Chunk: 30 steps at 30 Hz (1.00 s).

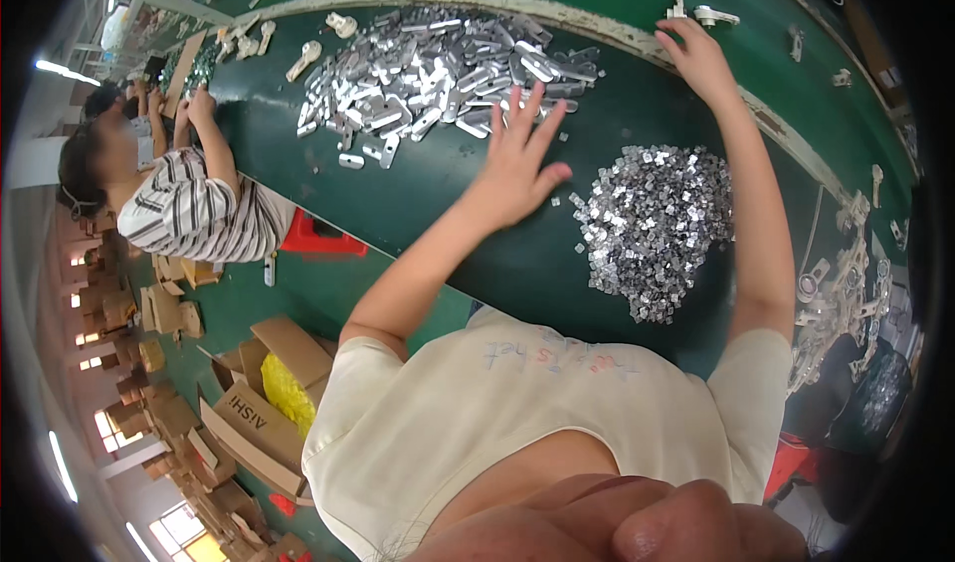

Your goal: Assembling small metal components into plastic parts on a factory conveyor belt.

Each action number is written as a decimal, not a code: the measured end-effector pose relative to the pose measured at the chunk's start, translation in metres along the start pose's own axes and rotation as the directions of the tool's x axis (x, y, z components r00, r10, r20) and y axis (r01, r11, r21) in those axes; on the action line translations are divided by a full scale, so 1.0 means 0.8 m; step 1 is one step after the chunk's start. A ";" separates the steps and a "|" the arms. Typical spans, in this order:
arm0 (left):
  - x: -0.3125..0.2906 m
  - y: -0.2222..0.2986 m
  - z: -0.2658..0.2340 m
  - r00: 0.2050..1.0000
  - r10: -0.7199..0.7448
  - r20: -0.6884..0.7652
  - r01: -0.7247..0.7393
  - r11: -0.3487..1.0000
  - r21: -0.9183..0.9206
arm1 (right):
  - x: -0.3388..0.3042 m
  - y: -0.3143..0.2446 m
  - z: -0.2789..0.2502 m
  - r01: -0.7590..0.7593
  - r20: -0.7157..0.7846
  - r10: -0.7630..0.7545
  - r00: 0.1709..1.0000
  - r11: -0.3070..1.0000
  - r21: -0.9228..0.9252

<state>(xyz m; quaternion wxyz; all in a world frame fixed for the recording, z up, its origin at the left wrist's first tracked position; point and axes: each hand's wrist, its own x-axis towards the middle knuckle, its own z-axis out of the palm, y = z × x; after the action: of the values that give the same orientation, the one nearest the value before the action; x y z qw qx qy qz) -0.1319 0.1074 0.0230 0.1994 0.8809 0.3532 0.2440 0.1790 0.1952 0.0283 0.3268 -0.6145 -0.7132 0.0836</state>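
Cream T-shirt [517, 403] closest to the lens, both bare forearms running up from it onto the green worktable [438, 194]. Taking the pile of elongated silver metal parts [438, 70] as landmark: left hand [517, 164] just below its near edge, fingers spread wide, palm down on the green surface, fingertips touching or nearly touching the nearest pieces, holding nothing. Right hand [696, 60] to the right of that pile and level with it, fingers loosely extended, reaching toward two small white parts [701, 12] by the worn pale strip of the table edge [597, 25]; contact with them not clear, nothing visibly pinched. Left hand clearly the nearer of the two to the pile; long axis of the pile running left to right across the table, single pieces lying at every angle. Below and right of the pile, between the two forearms, a second heap of small square shiny metal bits [652, 224], apart from both hands. Nothing standing between the left hand and the pile. Left of the pile, scattered whitish castings [303, 60], then a co-worker in a striped shirt [194, 214] bent over the same table. Further below and left, open cardboard boxes [254, 403] on the floor, one with yellow filling.
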 end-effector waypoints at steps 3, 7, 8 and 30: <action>0.017 -0.038 0.000 0.999 0.044 -0.012 -0.039 0.969 0.244 | -0.068 -0.044 -0.040 0.091 0.194 -0.081 0.978 0.995 -0.046; 0.076 -0.074 0.024 0.986 0.149 -0.071 -0.102 0.889 0.447 | -0.154 -0.073 -0.053 0.128 0.298 -0.071 0.952 0.976 -0.175; 0.078 -0.080 0.028 0.987 0.144 -0.066 -0.099 0.886 0.453 | -0.166 -0.078 -0.050 0.143 0.279 -0.086 0.957 0.971 -0.190; 0.037 -0.005 0.011 0.964 -0.232 -0.130 0.197 0.950 -0.241 | -0.212 -0.118 -0.063 -0.520 0.119 0.536 0.836 0.704 0.484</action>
<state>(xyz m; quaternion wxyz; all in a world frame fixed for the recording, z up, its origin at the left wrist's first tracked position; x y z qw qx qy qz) -0.1101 0.1300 0.0221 0.2954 0.7868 0.4316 0.3279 0.1351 0.0013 0.0544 0.4470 -0.6881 -0.4557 0.3449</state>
